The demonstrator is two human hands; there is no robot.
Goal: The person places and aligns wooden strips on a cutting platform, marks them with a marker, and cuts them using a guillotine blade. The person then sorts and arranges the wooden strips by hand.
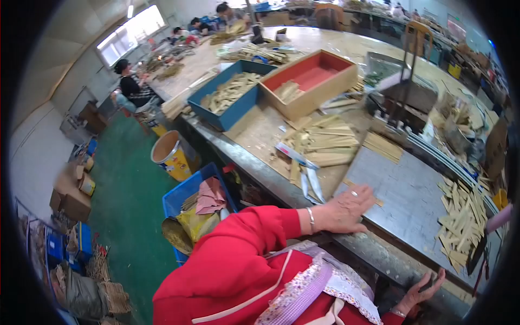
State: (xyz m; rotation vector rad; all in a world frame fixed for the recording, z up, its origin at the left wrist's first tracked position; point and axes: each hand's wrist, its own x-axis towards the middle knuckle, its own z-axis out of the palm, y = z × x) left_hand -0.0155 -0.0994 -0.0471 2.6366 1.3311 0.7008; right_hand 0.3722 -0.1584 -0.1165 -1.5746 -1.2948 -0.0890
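Observation:
My left hand (346, 210), with a ring and a bracelet, lies palm down at the near edge of a grey metal plate (401, 179). Its fingers are stretched out, and a small tan strip (379, 203) shows by the fingertips; whether they touch it I cannot tell. Lower right, my right hand (421, 292) is held with fingers apart at the bench edge, holding nothing visible. Loose tan strips (461, 222) are heaped at the plate's right end. Flat strips (383, 147) lie along its far edge. A larger pile of strips (327, 140) is left of the plate.
A blue box (208, 108) of short pieces and a wooden box with red inside (319, 70) stand on the bench. A knife-like tool (297, 155) lies near the strips. Below are a blue crate (176, 200) and a yellow bucket (176, 162). Several people sit farther off.

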